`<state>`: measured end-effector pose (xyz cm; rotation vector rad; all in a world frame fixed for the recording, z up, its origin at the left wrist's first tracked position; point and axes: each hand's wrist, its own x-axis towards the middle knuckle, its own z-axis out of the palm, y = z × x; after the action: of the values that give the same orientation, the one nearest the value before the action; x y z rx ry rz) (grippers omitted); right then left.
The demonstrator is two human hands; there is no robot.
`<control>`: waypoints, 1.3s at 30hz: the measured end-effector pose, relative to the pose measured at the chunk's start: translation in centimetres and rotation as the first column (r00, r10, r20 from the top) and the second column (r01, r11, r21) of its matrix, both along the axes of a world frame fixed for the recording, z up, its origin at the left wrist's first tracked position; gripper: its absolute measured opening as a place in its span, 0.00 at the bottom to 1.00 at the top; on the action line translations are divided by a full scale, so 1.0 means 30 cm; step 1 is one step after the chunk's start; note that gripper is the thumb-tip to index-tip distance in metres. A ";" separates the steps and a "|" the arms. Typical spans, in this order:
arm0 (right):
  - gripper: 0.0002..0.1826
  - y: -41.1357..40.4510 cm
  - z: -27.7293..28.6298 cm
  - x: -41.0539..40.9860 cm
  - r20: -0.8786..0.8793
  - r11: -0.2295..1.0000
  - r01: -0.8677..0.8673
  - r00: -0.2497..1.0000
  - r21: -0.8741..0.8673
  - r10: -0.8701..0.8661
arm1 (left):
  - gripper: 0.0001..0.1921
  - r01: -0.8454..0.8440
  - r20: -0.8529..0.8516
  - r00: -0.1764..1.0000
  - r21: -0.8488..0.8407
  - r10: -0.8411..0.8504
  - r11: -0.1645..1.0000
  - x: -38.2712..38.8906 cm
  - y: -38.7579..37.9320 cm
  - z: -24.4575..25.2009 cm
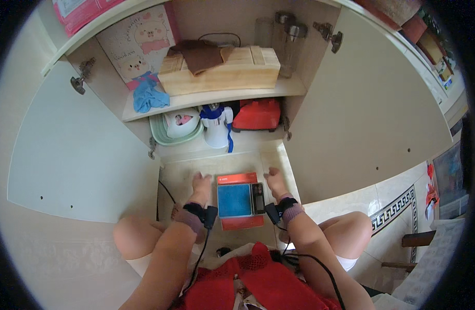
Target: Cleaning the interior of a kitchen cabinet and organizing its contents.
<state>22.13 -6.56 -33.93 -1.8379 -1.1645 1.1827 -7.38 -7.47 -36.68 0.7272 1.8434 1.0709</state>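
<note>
A digital scale with a blue platform and a dark display panel lies on a flat red box on the tiled floor. My left hand is just left of the scale, apart from it, with its fingers loosely bent and no object visible in it. To the right of the box, my right hand hovers near its upper corner, also apart; its fingers look curled and I see nothing held. Black straps with cabled modules circle both wrists.
Two cabinet doors stand wide on either side. The upper shelf carries a wooden box, a brown cloth, a blue cloth and glass bottles. Below are a green basket, a white-and-blue megaphone and a red case.
</note>
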 end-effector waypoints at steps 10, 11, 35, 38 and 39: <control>0.27 0.460 0.808 0.011 -0.296 0.735 0.229 0.954 0.638 -0.040 | 0.30 -0.056 0.252 0.955 0.671 -0.156 0.739 -0.090 0.429 0.980; 0.30 0.486 0.868 0.003 -0.299 0.764 0.199 0.954 0.614 -0.008 | 0.31 -0.025 0.226 0.952 0.733 -0.208 0.680 -0.133 0.454 0.986; 0.10 0.351 1.055 -0.036 -0.625 0.763 0.306 0.764 0.569 0.160 | 0.23 -0.355 0.622 0.769 0.606 -0.145 0.712 -0.066 0.461 1.041; 0.11 0.327 1.019 -0.001 -0.648 0.783 0.350 0.757 0.515 0.088 | 0.24 -0.350 0.608 0.786 0.586 -0.111 0.731 -0.040 0.438 1.032; 0.12 0.312 1.014 0.004 -0.675 0.799 0.366 0.735 0.478 0.067 | 0.25 -0.326 0.585 0.805 0.580 -0.103 0.747 -0.036 0.430 1.024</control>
<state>22.26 2.79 -3.51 -0.8819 -0.7891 1.0741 -8.45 5.44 -5.98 0.5622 0.9500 1.8425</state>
